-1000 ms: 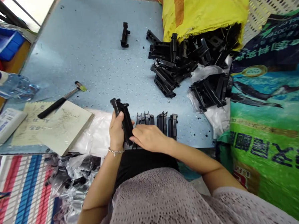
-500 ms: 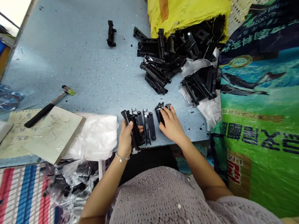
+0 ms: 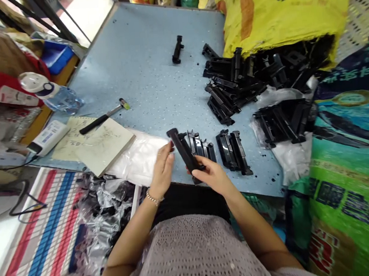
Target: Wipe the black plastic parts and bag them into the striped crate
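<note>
My right hand [image 3: 211, 174] is closed round the lower end of a long black plastic part [image 3: 182, 149], which it holds tilted over the table's front edge. My left hand [image 3: 163, 170] is just left of that part, fingers apart and pointing up, beside white plastic bags [image 3: 142, 158]. Behind the held part, several black parts [image 3: 200, 144] lie side by side. Two more black parts [image 3: 234, 152] lie together to their right.
A large heap of black parts [image 3: 222, 97] spills from a yellow sack [image 3: 277, 18]. One black part [image 3: 177, 50] lies alone at the back. At left are a hammer [image 3: 94, 124], a cardboard piece [image 3: 106, 144] and a bottle [image 3: 57, 95]. A green sack [image 3: 344, 187] stands right.
The view has swung left. My left hand has let go of the black part, and my right hand has left the parts on the right and now holds one.
</note>
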### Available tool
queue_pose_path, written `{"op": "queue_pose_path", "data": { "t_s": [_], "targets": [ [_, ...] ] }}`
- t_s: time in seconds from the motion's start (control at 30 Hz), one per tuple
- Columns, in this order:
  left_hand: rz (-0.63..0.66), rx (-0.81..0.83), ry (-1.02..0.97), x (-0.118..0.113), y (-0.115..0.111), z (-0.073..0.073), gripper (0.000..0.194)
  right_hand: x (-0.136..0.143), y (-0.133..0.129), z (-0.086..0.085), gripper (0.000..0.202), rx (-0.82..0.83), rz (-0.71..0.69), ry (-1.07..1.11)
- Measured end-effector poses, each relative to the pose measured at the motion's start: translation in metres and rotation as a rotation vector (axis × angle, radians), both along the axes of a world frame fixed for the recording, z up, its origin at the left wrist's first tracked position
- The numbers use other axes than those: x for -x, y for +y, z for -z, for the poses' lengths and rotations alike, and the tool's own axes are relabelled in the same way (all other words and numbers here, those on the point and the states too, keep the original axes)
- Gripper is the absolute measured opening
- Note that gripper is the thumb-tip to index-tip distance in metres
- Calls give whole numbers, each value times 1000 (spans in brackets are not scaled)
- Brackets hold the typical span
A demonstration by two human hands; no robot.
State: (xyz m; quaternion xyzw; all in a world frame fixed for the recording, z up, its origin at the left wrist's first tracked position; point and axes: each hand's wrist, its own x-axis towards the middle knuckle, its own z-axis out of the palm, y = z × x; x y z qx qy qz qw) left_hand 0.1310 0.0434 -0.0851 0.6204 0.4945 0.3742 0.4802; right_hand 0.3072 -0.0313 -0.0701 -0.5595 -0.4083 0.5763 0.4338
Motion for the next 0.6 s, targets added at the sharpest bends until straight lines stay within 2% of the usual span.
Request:
{"op": "queue_pose_path", "data": {
  "t_s": [0.1, 0.17, 0.27, 0.33, 0.43, 0.53, 0.6],
  "targets": [
    [-70, -251, 478, 43, 18, 16, 33, -1, 17, 6, 43, 4, 52, 258],
    [-50, -257, 637, 63, 29, 25, 27, 2, 26, 7, 42, 1, 68, 340],
    [28, -128, 526, 80, 41, 29, 21, 13, 35, 6, 38, 41, 50, 434],
    [10, 22, 359, 87, 46, 27, 18, 22, 41, 4, 35, 64, 26, 501],
    [-59, 207, 199, 91, 49, 24, 27, 39, 55, 4, 34, 114, -16, 623],
    [-113, 224, 106, 92, 47, 21, 25, 61, 73, 13, 36, 216, -43, 766],
    [-128, 126, 89, 94, 43, 17, 18, 72, 81, 24, 33, 285, -12, 790]
  ]
}}
